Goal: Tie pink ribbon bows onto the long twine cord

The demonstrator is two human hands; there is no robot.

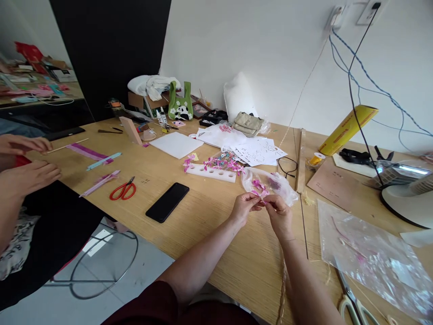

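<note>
My left hand [244, 207] and my right hand [279, 214] meet above the table, fingertips pinched together. Between them is a small pink fabric flower [260, 194], partly covered by the fingers. Just beyond lies a clear plastic bag [286, 188] with more pink petals in it. A white foam strip with round holes [211, 173] is behind and to the left, pink flowers lying along its back edge. A black phone [168, 202] rests flat on the table, left of my hands.
Red-handled scissors [123, 189] and pink and blue ribbon strips lie left, near a co-worker's hands [30, 174]. White-handled scissors [353, 302] and a clear plastic sheet [368, 248] lie right. Papers [257, 151] and a yellow roll [348, 130] are further back. A twisted cord hangs by my right forearm.
</note>
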